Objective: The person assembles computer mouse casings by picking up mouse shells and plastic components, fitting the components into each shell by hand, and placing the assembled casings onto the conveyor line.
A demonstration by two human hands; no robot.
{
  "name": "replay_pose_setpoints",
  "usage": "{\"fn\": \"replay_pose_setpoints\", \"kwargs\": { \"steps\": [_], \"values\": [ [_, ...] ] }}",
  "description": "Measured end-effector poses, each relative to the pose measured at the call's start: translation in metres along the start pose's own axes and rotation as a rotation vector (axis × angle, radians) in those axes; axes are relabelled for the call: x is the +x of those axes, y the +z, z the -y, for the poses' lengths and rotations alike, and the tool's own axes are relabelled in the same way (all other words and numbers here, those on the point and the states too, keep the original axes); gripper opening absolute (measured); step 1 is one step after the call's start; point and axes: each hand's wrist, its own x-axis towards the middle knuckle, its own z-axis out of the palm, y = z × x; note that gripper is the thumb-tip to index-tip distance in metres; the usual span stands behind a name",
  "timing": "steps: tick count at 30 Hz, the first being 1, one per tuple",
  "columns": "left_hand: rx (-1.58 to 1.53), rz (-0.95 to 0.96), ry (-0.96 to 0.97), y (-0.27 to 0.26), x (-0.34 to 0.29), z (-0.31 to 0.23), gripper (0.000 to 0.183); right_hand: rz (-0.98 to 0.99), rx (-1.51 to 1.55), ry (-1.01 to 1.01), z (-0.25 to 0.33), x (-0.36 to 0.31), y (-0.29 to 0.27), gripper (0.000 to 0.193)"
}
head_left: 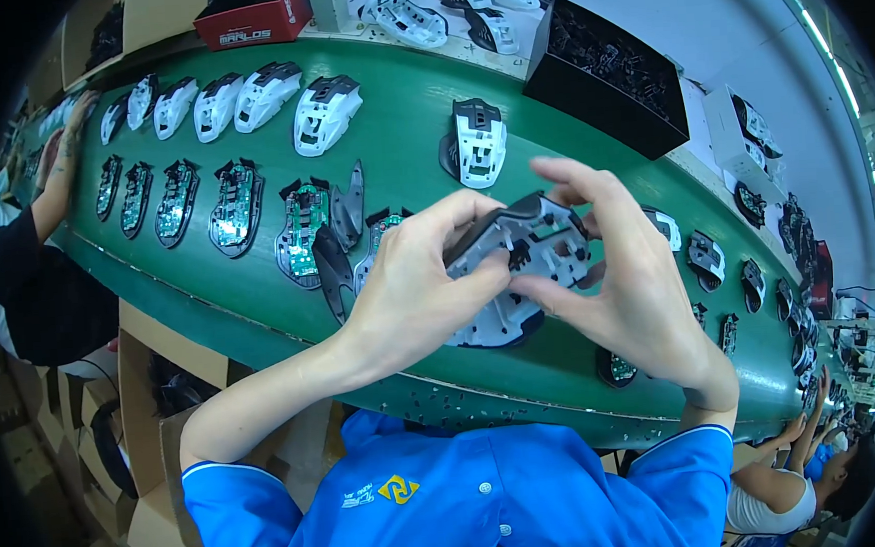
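A computer mouse top shell (495, 320), tipped so its grey ribbed inside faces me, is held up over the green bench. My left hand (413, 285) grips its left side, thumb pressed on the inside near a small black part. My right hand (633, 277) is closed around the right edge, its thumb inside as well and its index finger raised above the rim. Just beyond the hands stands a white and black mouse shell (480, 143). Dark curved side pieces (348, 207) lie by my left hand, beside a mouse base with a green circuit board (305, 231).
White mouse shells (268, 95) and board-fitted bases (235, 208) form rows at left. A black box of small parts (606, 73) and a red box (254, 19) stand along the far edge. Co-workers sit at left (41, 268) and right (782, 493). Cardboard boxes (166, 345) stand below the bench.
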Motion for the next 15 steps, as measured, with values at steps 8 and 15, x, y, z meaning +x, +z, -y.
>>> {"fn": "replay_pose_setpoints", "kwargs": {
  "steps": [8,15],
  "values": [
    [-0.014,-0.129,-0.057,0.001,0.001,0.005,0.023,-0.336,0.177,0.049,-0.002,-0.014,0.056,0.093],
    [-0.101,-0.163,0.107,0.003,-0.010,0.009,0.025,-0.415,0.363,0.057,0.002,-0.012,0.076,0.084]
  ]
}}
